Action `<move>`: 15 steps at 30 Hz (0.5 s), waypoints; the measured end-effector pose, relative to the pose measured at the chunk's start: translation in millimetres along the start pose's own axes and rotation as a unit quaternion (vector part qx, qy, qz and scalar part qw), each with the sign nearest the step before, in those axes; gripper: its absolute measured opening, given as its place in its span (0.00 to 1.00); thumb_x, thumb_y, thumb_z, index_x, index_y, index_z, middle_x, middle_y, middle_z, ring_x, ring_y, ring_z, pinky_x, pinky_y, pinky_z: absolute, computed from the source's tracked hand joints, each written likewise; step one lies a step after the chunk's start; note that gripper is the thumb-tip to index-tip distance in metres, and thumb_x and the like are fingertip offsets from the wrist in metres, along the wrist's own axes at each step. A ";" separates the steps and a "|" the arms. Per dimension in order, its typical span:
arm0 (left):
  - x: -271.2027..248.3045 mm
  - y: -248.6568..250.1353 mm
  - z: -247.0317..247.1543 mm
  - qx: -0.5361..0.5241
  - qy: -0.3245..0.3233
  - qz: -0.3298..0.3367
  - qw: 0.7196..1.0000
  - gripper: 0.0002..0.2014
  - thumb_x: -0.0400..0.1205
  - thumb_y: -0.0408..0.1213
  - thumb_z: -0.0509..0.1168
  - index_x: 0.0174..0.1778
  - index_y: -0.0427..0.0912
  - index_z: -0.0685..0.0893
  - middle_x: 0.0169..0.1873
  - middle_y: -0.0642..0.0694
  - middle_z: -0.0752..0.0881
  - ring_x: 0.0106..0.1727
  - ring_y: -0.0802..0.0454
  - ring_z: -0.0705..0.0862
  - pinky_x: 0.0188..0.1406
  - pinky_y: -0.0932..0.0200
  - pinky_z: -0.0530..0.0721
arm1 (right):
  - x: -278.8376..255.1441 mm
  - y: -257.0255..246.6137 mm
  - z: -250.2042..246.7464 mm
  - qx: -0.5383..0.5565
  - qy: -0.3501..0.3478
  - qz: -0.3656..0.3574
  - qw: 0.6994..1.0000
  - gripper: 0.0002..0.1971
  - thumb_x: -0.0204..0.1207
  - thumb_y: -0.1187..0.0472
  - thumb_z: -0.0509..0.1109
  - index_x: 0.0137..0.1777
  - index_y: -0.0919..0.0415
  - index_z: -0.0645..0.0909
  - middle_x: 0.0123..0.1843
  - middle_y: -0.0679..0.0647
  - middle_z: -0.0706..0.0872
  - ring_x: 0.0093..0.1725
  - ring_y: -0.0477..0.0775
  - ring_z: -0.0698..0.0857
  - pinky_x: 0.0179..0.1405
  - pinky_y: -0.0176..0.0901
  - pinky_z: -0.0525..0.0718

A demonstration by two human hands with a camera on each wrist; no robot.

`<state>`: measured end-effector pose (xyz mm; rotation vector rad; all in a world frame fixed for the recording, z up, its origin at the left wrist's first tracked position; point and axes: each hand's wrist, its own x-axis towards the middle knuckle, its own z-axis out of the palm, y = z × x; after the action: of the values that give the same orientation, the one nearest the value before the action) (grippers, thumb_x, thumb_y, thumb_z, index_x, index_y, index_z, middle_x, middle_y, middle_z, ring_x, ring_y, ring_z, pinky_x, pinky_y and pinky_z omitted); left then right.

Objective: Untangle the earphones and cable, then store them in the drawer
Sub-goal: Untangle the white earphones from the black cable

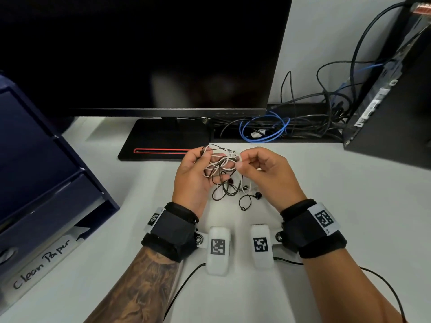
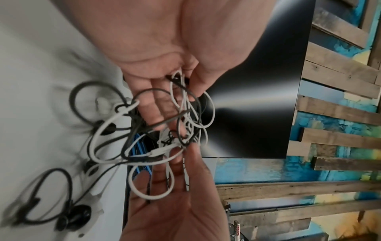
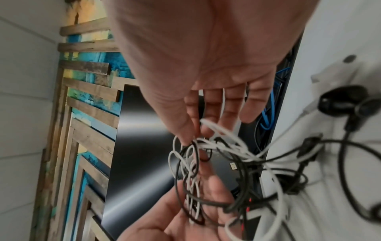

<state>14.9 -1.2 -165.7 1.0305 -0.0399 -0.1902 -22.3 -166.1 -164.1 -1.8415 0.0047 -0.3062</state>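
A tangle (image 1: 221, 165) of white cable and black earphone cord hangs between my two hands above the white desk (image 1: 326, 194). My left hand (image 1: 205, 153) cradles the bundle and pinches its top loops between thumb and fingers. My right hand (image 1: 240, 163) pinches a white strand at the tangle's right side. Loose loops trail down to the desk, where a black earbud (image 1: 257, 195) lies. The left wrist view shows the left hand (image 2: 179, 79) pinching the tangle (image 2: 181, 124), with the earbud (image 2: 79, 215) below. The right wrist view shows the right hand (image 3: 192, 137) pinching the tangle (image 3: 208, 164). A navy drawer unit (image 1: 39, 164) stands at the left.
A dark monitor (image 1: 140, 54) on a black stand (image 1: 163, 141) sits just behind the hands. A black computer tower (image 1: 396, 113) stands at the right, with black and blue cables (image 1: 265, 129) bundled behind. A tray labelled "Clean Paper" (image 1: 42, 264) lies under the drawer unit.
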 end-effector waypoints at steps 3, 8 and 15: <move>1.5 -0.8 -3.8 0.075 0.015 0.013 0.997 0.06 0.89 0.32 0.62 0.57 0.40 0.83 0.45 0.47 0.90 0.45 0.53 0.89 0.41 0.51 0.86 | -0.8 -5.7 0.2 0.018 0.040 -0.018 0.999 0.04 0.80 0.64 0.75 0.45 0.56 0.86 0.43 0.44 0.89 0.47 0.48 0.87 0.51 0.40 0.85; -0.2 1.3 -5.7 0.168 0.020 0.085 0.982 0.11 0.85 0.39 0.68 0.63 0.46 0.87 0.58 0.56 0.89 0.57 0.65 0.86 0.50 0.70 0.82 | -2.6 -10.7 1.5 0.064 0.047 -0.011 0.997 0.03 0.81 0.69 0.72 0.47 0.62 0.85 0.38 0.47 0.89 0.39 0.45 0.86 0.45 0.35 0.83; 0.0 -4.5 -6.9 0.239 -0.095 0.044 0.965 0.14 0.79 0.36 0.76 0.61 0.45 0.88 0.55 0.44 0.91 0.54 0.53 0.88 0.53 0.54 0.84 | -6.5 -13.5 5.9 0.066 0.038 -0.018 0.997 0.06 0.81 0.70 0.72 0.47 0.59 0.86 0.40 0.51 0.91 0.41 0.50 0.88 0.43 0.37 0.85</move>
<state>15.1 2.4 -173.1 1.4862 -0.3175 -0.2024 -29.4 -155.6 -154.2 -1.6992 0.0028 -0.3922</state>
